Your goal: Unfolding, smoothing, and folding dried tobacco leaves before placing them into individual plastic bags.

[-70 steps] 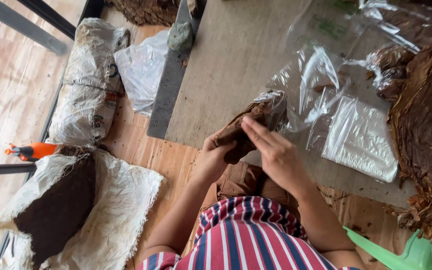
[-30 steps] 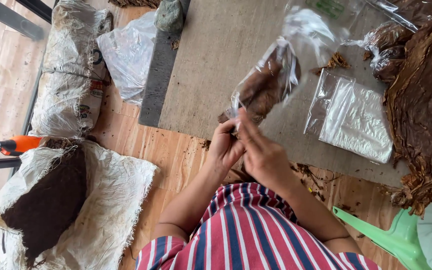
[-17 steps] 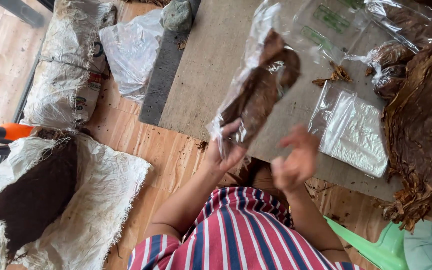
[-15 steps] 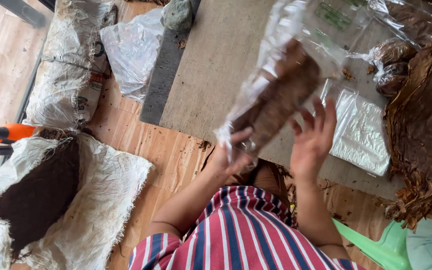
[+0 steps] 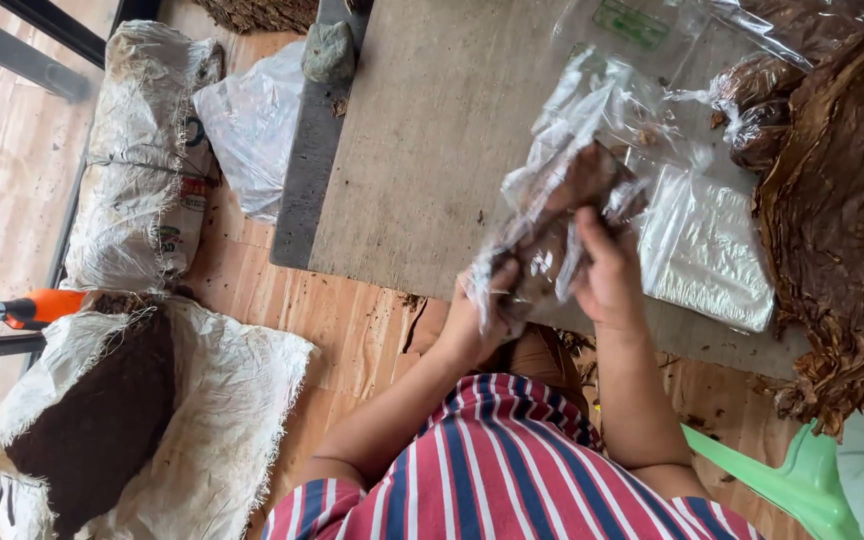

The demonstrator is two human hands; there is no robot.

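Wooden floorboards (image 5: 342, 330) run under a grey tabletop (image 5: 432, 130) where a person in a red, white and blue striped shirt (image 5: 512, 470) works with both bare hands. The left hand (image 5: 482, 310) is clenched on the lower end of a crumpled clear plastic bag (image 5: 572, 170) stuffed with dark brown leaf, while the right hand (image 5: 612, 275) grasps the same bag at its middle, fingers wrapped over the plastic. The bag is held above the near edge of the tabletop, its loose upper end rising over the surface and hiding part of what lies behind it.

Just right of the right hand a flat stack of clear bags (image 5: 702, 250) lies on the tabletop. Beyond it a large heap of dried brown leaves (image 5: 842, 200) spreads along the right side, with 1 more filled bag (image 5: 752, 110) against it. A grey stone (image 5: 329, 50) sits at the far corner of the tabletop.

On the floor to the left stand a tied white sack (image 5: 142, 170) and a crumpled clear plastic bag (image 5: 247, 120). Nearer lies an open woven sack (image 5: 222, 400) with dark material (image 5: 102, 420) showing inside. An orange tool (image 5: 32, 308) rests by the window frame. A green plastic stool (image 5: 792, 480) is at lower right.
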